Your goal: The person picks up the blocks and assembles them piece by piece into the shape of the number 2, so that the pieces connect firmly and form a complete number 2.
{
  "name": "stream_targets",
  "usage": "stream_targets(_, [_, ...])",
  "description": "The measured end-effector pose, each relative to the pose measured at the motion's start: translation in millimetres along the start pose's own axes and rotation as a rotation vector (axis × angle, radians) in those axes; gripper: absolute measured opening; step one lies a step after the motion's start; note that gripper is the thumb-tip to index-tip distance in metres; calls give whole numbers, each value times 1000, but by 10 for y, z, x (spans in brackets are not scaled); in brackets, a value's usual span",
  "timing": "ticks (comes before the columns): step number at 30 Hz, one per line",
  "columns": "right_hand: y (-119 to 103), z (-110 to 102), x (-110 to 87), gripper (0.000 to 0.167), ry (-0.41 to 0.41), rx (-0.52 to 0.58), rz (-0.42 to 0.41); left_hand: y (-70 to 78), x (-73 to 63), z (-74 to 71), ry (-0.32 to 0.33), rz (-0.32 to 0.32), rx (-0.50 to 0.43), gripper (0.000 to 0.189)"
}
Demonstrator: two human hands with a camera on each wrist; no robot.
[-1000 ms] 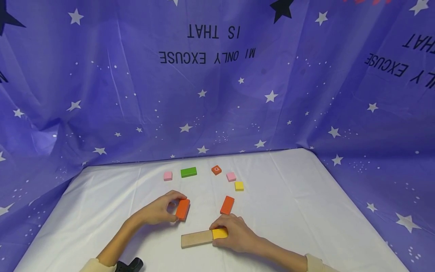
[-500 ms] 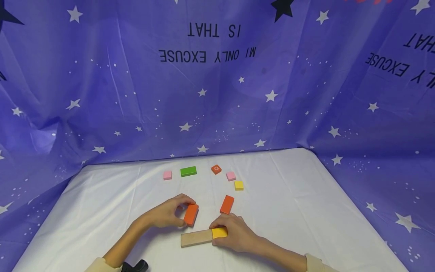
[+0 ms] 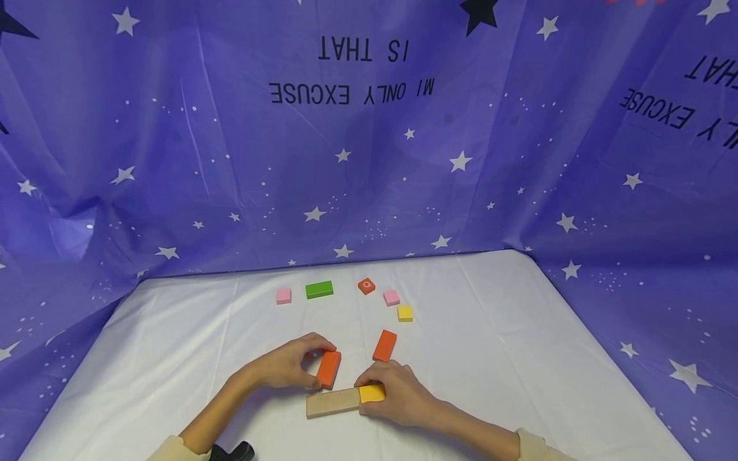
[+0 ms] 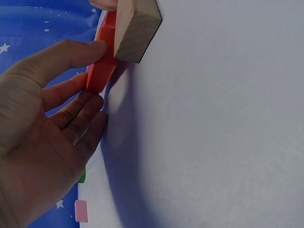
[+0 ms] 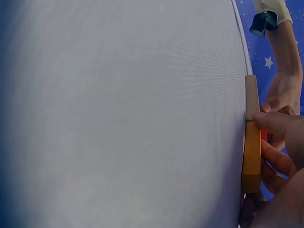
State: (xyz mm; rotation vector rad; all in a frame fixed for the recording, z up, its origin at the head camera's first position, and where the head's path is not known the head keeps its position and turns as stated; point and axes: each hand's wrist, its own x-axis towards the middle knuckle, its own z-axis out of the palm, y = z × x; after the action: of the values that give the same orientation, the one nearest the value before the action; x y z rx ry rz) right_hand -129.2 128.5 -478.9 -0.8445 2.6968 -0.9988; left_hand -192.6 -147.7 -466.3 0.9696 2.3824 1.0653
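Observation:
Between thumb and fingers my left hand (image 3: pixel 286 363) pinches an orange-red block (image 3: pixel 328 369) by its two ends, just behind a plain wooden block (image 3: pixel 332 403). In the left wrist view the thumb presses the near end of that orange-red block (image 4: pixel 101 71), close by the wooden block (image 4: pixel 138 31). My right hand (image 3: pixel 399 394) grips a yellow block (image 3: pixel 371 393), which lies end to end with the wooden one. The right wrist view shows the yellow block (image 5: pixel 252 156) under the thumb, partly covered by fingers. Whether the orange-red block touches the wooden one I cannot tell.
A second orange-red block (image 3: pixel 385 346) lies just beyond my right hand. Farther back are a pink block (image 3: pixel 284 296), a green block (image 3: pixel 319 290), an orange block with a white mark (image 3: pixel 366 285), another pink block (image 3: pixel 391 298) and a small yellow block (image 3: pixel 405 314). A purple star-patterned curtain (image 3: pixel 369 192) hangs behind.
My left hand has moved right and toward me with the orange-red block, bringing it close to the wooden block. My right hand has stayed on the yellow block.

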Motion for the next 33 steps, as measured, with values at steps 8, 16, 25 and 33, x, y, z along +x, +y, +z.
stream_targets(8, [-4,-3,-3,26,2,2,-3,-5,-6,21,-7,26,-16,59])
stream_targets(16, [-1,-6,0,25,5,7,-7,11,14,41,-14,13,-14,58])
stream_targets(25, [-5,-7,3,24,-4,5,4,11,31,55,-20,18,-26,59])
stream_targets(33, [5,-7,11,24,-12,15,11,-8,39,73,-19,39,-27,58])
